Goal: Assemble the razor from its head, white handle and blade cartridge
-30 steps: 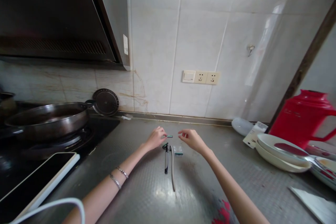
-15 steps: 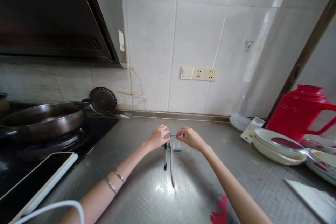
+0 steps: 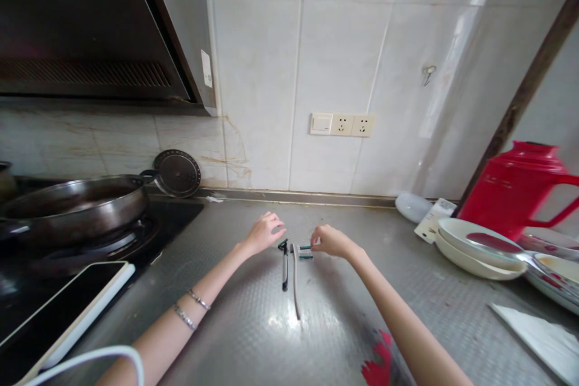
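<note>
My left hand (image 3: 266,233) hovers over the metal counter with its fingers apart and nothing in them. Just right of its fingertips lies a razor (image 3: 284,270) with a green-edged head and a silver-and-black handle. My right hand (image 3: 333,240) is closed in a pinch at the end of a small green razor cartridge (image 3: 304,247). Close below it is a second dark green cartridge (image 3: 306,257), apparently in a clear plastic case that is hard to make out. A thin grey stick (image 3: 296,289) lies between the razor and the cartridges.
A steel pan (image 3: 75,208) stands on the stove at left, with a phone (image 3: 58,319) in front. At right are a red thermos (image 3: 513,193), stacked dishes (image 3: 479,253) and a folded white tissue (image 3: 538,338). A round dark lid (image 3: 177,173) leans against the wall.
Both hands held the green cartridge between them. My left hand has let go and moved left, uncovering the razor's head. My right hand has lowered the cartridge towards the other one.
</note>
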A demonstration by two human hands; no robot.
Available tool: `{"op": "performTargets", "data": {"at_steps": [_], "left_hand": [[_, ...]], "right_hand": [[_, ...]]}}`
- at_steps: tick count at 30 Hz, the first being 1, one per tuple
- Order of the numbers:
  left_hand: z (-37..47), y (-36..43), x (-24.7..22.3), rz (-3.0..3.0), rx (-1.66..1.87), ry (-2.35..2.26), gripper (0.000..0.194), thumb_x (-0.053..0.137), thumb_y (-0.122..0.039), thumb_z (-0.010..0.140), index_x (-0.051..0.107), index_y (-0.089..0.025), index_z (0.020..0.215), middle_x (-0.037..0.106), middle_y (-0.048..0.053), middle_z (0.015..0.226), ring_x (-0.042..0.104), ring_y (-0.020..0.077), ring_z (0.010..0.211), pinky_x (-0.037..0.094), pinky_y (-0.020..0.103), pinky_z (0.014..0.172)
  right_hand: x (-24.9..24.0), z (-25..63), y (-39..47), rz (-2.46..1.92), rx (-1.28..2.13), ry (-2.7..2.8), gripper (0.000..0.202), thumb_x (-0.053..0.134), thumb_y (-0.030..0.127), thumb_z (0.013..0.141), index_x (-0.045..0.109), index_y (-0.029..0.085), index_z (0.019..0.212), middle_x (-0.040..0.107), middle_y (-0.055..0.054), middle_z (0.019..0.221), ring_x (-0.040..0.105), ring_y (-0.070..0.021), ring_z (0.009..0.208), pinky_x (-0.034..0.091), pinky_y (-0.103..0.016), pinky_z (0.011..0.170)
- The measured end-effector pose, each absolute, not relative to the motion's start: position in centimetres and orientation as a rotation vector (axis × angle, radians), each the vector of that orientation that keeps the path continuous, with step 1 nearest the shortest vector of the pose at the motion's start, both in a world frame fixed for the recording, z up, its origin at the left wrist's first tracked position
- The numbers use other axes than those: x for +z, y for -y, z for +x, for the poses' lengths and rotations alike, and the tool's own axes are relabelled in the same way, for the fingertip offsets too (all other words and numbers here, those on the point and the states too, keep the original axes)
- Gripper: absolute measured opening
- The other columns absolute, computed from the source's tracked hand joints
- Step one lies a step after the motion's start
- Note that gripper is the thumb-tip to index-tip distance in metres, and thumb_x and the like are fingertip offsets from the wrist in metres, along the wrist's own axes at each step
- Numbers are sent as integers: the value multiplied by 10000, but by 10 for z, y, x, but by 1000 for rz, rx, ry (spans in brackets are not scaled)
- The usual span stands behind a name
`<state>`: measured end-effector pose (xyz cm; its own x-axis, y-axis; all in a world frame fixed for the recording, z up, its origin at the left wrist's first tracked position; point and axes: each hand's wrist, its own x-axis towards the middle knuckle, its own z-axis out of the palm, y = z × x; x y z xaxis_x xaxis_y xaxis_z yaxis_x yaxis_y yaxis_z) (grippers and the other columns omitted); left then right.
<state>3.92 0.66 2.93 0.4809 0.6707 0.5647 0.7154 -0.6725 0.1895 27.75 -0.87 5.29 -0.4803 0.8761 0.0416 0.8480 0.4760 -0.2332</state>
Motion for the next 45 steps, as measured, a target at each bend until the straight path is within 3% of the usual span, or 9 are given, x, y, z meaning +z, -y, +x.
{"op": "performTargets", "data": {"at_steps": [32,45], "left_hand": [[42,-2,29,-2636,-909,1203,228,511,-327,823,667,-165,864,612,53,843,509,158,830,396,281,779],[40,-3,40,-2638,-1033,1229,208,519,-300,814,674,-163,831,623,55,817,519,159,816,399,279,765]], "right_hand": [[49,270,11,-1569,237,2629,193,582,267,703,713,224,838,682,-55,929,612,-179,819,398,-213,619],[66,256,24,-1695,185,2388,249,520,365,745,692,186,747,694,-71,772,618,-162,707,380,-210,557]]}}
